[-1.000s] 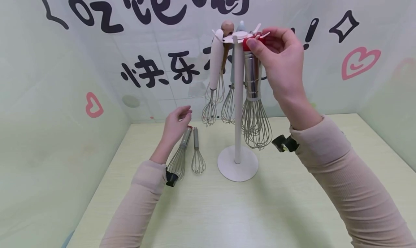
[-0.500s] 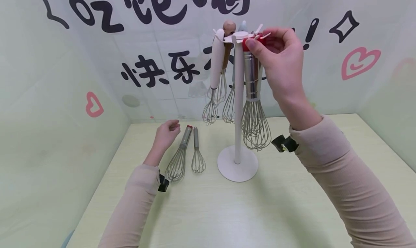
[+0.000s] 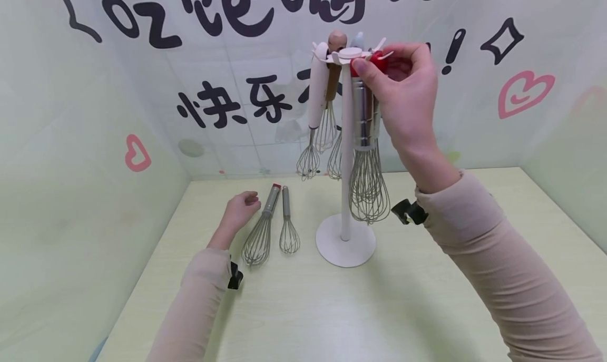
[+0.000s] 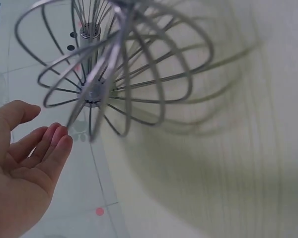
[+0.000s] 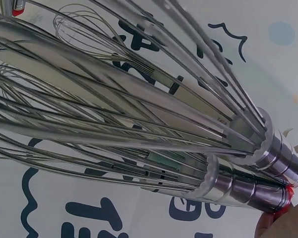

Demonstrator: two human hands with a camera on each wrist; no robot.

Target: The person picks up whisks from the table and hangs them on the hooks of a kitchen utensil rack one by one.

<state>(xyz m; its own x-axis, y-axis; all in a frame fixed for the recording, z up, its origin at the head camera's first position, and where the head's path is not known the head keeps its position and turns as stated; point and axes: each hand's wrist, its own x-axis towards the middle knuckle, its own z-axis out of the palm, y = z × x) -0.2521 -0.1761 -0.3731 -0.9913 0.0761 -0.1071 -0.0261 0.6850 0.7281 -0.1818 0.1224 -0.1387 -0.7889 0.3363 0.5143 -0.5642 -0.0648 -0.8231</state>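
My right hand (image 3: 410,96) pinches the red end of a large steel-handled whisk (image 3: 363,114) hanging at the top of a white stand (image 3: 346,193). In the right wrist view, two steel whisk handles (image 5: 253,191) lie close together, and part of the right hand (image 5: 288,225) shows at the lower corner. My left hand (image 3: 241,210), fingers loosely bent and holding nothing, is just left of a red-ended whisk (image 3: 258,238) on the table. A smaller steel whisk (image 3: 289,238) lies beside that one. Wire loops fill much of the left wrist view, beside the left hand (image 4: 27,168).
Also hanging from the stand's hooks are a white-handled whisk (image 3: 317,96), a brown-handled whisk (image 3: 334,82) and a light-blue-handled one (image 3: 359,38), partly hidden. The stand's round base (image 3: 332,248) rests on the pale table (image 3: 294,309). Printed walls enclose the back and sides.
The left hand has moved left and down, away from the whisks on the table. The whisk in my right hand has shifted slightly left, while the ones behind have shifted right around the stand.
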